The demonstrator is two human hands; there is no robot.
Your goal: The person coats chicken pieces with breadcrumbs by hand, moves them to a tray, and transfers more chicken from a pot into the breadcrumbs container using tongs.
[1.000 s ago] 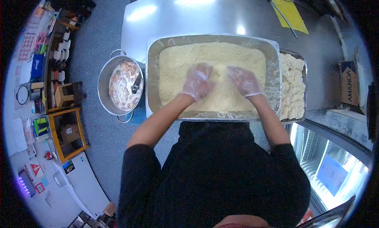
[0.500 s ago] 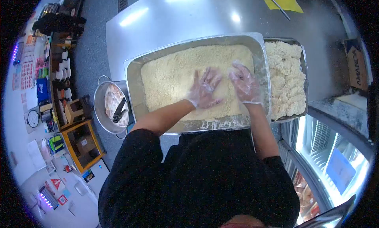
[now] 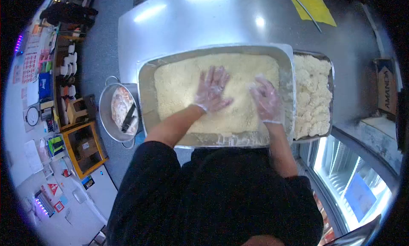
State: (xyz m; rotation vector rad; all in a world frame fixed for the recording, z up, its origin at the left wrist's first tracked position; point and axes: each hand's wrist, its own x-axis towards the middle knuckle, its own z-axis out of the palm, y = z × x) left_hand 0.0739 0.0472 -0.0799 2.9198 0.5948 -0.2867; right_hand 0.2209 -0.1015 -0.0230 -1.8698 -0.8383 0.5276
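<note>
I cannot see under either palm, and the coated pieces in the side tray crowd too closely for me to count. The gloved left grip is released, fingers spread flat on the pale powder; the right grip is part-curled, its contents undeterminable. I count two trays and one pot. The powder lies in the large tray, on the bench.
</note>
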